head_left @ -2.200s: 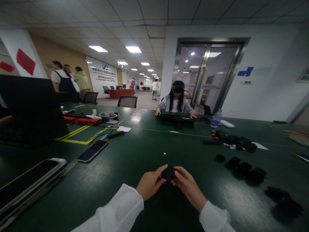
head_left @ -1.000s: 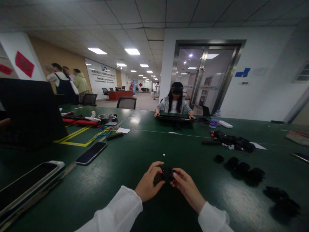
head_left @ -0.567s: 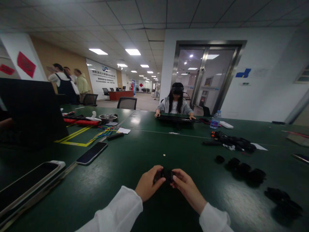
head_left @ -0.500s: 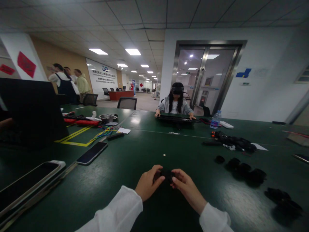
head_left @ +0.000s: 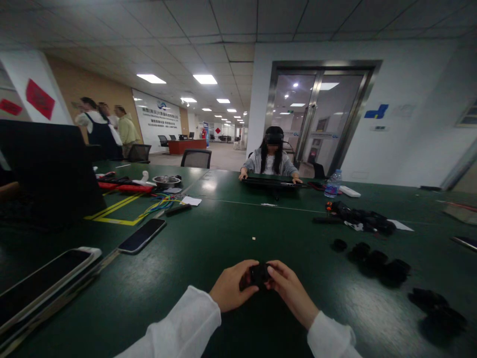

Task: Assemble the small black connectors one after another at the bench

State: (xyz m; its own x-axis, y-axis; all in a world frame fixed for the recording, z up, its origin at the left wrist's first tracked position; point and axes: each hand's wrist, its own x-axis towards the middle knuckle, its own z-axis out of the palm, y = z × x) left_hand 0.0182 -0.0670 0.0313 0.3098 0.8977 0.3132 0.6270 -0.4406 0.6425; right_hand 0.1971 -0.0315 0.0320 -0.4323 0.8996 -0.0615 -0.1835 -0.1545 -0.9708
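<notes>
A small black part (head_left: 260, 273) is held between my two hands over the green table (head_left: 223, 233), low in the middle of the view. My left hand (head_left: 234, 287) grips its left side, with the thumb below and the fingers above. Pinched on the part's right side is my right hand (head_left: 288, 288). The part's details are too dark to make out. A small pale piece (head_left: 254, 238) lies on the table just beyond my hands.
Several black parts (head_left: 376, 261) lie at the right. Further back are a dark cluster (head_left: 361, 219) and a bottle (head_left: 333, 183). Two phones (head_left: 142, 235) and a dark laptop screen (head_left: 48, 174) are at the left. A person (head_left: 273, 154) sits opposite.
My left hand has turned a little and its fingers and thumb now frame the black part, which shows more of its upper face. My right thumb has moved up onto the part.
</notes>
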